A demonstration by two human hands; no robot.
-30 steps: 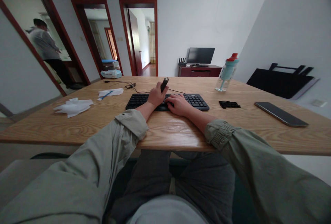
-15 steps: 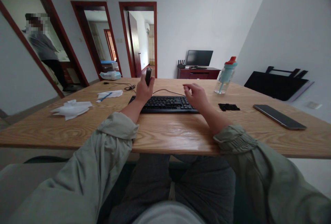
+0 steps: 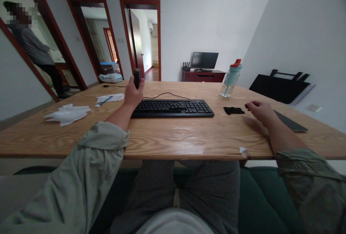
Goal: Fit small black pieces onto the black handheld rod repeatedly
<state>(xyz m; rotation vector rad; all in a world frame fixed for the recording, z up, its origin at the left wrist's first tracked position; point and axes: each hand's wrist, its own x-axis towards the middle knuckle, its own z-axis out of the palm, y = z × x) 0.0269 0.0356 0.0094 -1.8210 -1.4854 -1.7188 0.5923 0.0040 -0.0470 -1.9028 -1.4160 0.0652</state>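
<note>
My left hand [image 3: 133,94] is closed round an upright black handheld object [image 3: 137,78] with a lighter top end; its kind does not show clearly. It is raised over the left end of a black keyboard [image 3: 173,108], which lies flat on the table. My right hand [image 3: 261,112] is off to the right, thumb and forefinger pinched on a small black piece [image 3: 246,106], seemingly a keycap. Just left of these fingers lies a flat cluster of small black pieces [image 3: 234,110] resembling keycaps. Partly behind the right wrist is a dark flat tablet-like slab [image 3: 290,121].
A clear bottle [image 3: 230,79] with a red and teal lid stands behind the black pieces. White tissues [image 3: 67,114] and a blue stick [image 3: 105,100] lie at left, near a wipes pack [image 3: 110,78]. A person [image 3: 34,46] stands in the left doorway.
My right hand has moved right, from above the keyboard's right end to beside the black pieces. My left hand, still holding the black object, has shifted slightly left.
</note>
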